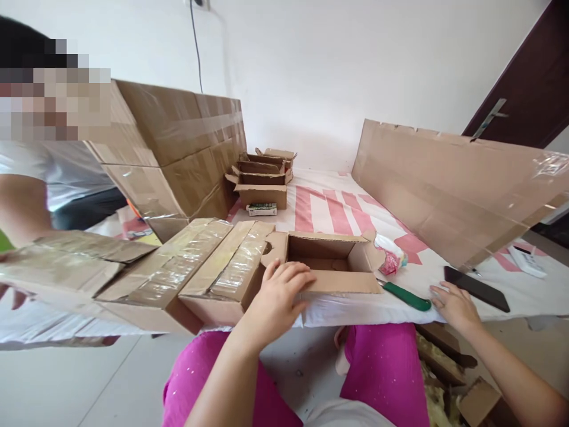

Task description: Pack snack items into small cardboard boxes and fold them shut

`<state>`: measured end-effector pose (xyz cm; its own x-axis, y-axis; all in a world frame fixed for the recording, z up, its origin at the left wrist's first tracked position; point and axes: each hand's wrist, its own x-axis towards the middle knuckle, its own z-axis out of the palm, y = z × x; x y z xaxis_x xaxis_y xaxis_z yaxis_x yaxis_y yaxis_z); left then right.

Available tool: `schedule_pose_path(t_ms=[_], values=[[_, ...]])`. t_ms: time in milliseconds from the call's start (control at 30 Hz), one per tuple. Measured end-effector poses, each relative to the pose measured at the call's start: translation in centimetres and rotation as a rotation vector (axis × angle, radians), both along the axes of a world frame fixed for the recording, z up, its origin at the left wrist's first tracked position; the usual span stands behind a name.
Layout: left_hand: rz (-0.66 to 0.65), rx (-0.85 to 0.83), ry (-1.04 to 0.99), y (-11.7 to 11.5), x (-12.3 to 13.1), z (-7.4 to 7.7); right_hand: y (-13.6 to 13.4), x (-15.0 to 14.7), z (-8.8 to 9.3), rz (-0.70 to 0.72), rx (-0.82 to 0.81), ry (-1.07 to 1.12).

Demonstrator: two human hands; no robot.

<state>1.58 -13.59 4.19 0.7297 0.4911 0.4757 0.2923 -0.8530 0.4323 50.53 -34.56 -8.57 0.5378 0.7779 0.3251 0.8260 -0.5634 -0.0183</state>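
Item, one open carton point(342, 282): standing on the cloth-covered desk point(355, 312), directly in front of the seated person, mouth facing up, no contents showing from where I am standing. Item, left hand point(287, 290): lying over the carton's near left corner, fingers lightly bent and thumb hanging apart; whether it is pinching the cardboard I cannot tell. Item, right hand point(456, 305): resting on the cloth, loosely open, holding nothing, fingertips sitting at the butt of a green-handled tool point(406, 296), with a dark phone point(476, 289) lying just beyond. Item, two taped cartons point(242, 255) point(166, 276): standing in line to the carton's left. Item, a co-worker's hand point(16, 298): showing beneath a further carton point(66, 261) at the row's end. Step, by my reckoning: the left hand is steadying the open carton while the right is waiting. Any next move on its flaps is calling for the left hand keeping the box square and the right coming across to it.
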Motion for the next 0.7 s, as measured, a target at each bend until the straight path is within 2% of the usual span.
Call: schedule_pose_path(t_ms=[133, 200, 267, 433, 500, 567, 633, 700], values=[[0.364, -0.020, -0.330, 1.2, 1.8, -2.2, 0.4, -0.1, 0.2, -0.018, 0.117, 0.018], [0.479, -0.018, -0.410, 1.6, 2.5, -3.0, 1.1, -1.7, 1.0, 0.075, 0.246, 0.004], [0.528, -0.004, -0.431, 1.8, 2.9, -3.5, 2.0, -4.3, 2.4, 0.218, 0.360, 0.023], [0.524, 0.018, -0.424, 1.9, 3.4, -3.6, 5.2, -12.2, 7.0, 0.538, 0.493, 0.087], [0.507, -0.001, -0.431, 1.9, 3.5, -3.6, 6.3, -14.6, 8.1, 0.622, 0.505, 0.096], [0.495, -0.034, -0.453, 1.9, 3.4, -3.4, 7.4, -16.2, 8.4, 0.642, 0.492, 0.145], [0.451, -0.074, -0.476, 1.9, 2.9, -3.1, 8.3, -17.2, 8.0, 0.591, 0.440, 0.261], [0.296, -0.108, -0.438, 1.9, 2.2, -2.5, 9.0, -17.8, 7.1, 0.513, 0.369, 0.398]])
